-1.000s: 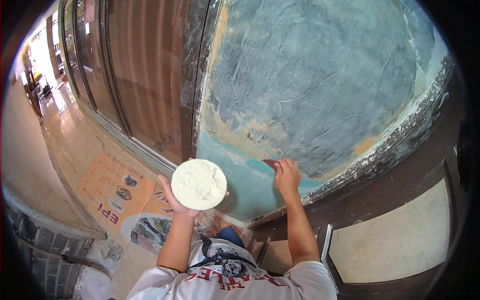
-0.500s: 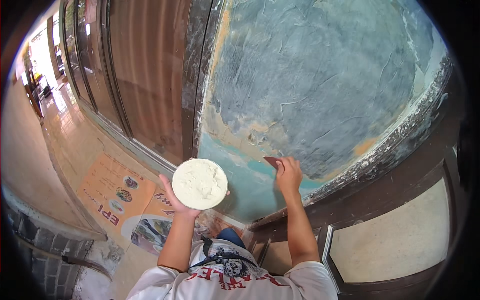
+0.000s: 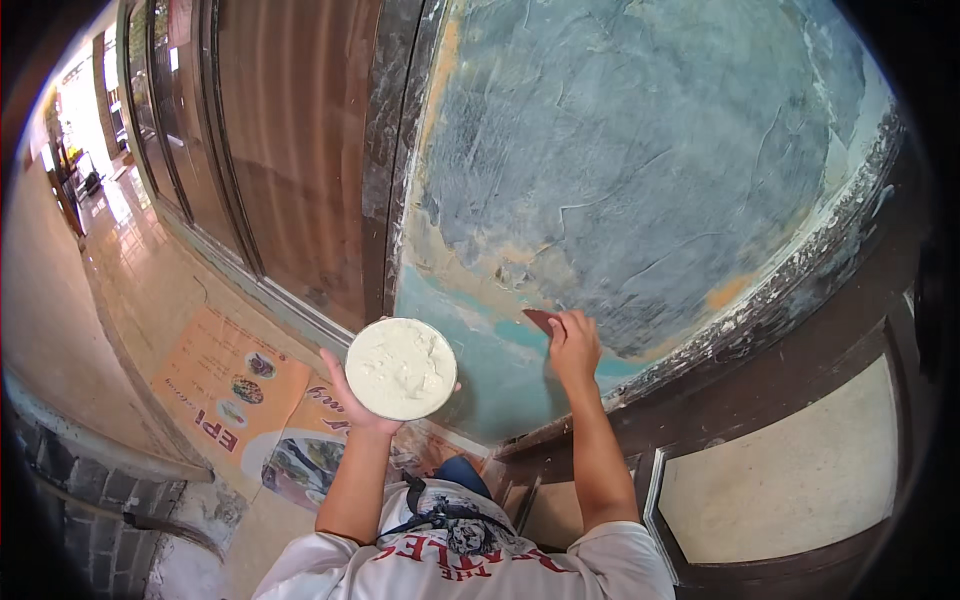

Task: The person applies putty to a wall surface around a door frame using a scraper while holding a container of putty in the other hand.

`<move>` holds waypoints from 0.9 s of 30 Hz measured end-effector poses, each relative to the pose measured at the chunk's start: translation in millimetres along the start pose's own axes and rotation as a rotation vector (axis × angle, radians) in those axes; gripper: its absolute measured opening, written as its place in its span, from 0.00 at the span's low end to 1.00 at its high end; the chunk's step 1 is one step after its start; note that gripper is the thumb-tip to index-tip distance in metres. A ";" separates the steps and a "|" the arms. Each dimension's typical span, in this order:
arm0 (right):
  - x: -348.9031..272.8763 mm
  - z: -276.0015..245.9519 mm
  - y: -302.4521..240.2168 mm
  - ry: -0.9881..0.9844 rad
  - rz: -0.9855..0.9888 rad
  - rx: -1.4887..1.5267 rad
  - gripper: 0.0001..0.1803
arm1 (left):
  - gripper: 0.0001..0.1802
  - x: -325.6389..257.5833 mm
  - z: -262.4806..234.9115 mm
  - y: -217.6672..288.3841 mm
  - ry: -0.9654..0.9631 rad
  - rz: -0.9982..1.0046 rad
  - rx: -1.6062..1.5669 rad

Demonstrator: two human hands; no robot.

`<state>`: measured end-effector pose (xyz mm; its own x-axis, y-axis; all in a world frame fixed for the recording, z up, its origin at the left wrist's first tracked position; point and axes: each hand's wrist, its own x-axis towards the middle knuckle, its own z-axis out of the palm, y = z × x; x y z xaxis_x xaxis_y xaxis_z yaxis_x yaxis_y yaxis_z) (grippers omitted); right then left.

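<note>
My left hand (image 3: 352, 398) grips a round tub of putty (image 3: 401, 369) from below, its thumb out along the left side. Creamy white putty with a rough, scooped surface fills the tub up near the rim. Further right, my right hand (image 3: 575, 347) is closed on a small reddish-brown putty scraper (image 3: 540, 320). The scraper's blade points left at the lower part of the wall (image 3: 640, 180), by a patch of turquoise paint under a grey skimmed area. Whether the blade's edge touches the wall I cannot tell.
A dark wooden door frame (image 3: 385, 150) borders the wall on the left, and a brown panelled door (image 3: 780, 460) stands at the right. Printed orange sheets (image 3: 230, 390) lie on the tiled floor. Grey blocks (image 3: 100, 520) show at the lower left.
My right hand and the scraper have shifted slightly left and up along the wall. The tub in my left hand stays almost in place.
</note>
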<state>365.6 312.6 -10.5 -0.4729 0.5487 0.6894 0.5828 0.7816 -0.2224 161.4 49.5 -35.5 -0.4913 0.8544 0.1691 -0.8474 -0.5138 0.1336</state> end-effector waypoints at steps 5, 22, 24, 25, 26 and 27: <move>-5.8 -8.6 2.3 0.019 0.020 0.055 0.07 | 0.57 -3.9 -4.0 1.0 0.001 -0.015 0.002; -20.2 10.2 8.0 -0.016 0.007 0.081 0.08 | 0.58 -5.9 -0.7 1.8 -0.022 -0.012 0.021; -19.3 13.5 7.8 -0.028 0.023 0.071 0.08 | 0.58 -5.3 -1.5 2.0 -0.021 -0.003 0.019; -15.0 13.0 5.9 -0.014 0.040 0.053 0.07 | 0.58 -5.2 -1.7 2.9 -0.019 0.007 0.019; -10.7 12.1 4.4 0.000 0.058 0.035 0.07 | 0.58 -4.9 -1.5 3.6 -0.020 0.009 0.020; -6.8 8.8 0.4 0.031 0.085 0.044 0.07 | 0.58 -5.0 -0.6 4.7 0.001 0.009 0.022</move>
<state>363.3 311.8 -21.4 -0.4018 0.6045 0.6879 0.5899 0.7454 -0.3105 159.8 42.8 -36.4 -0.4989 0.8500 0.1692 -0.8385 -0.5228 0.1536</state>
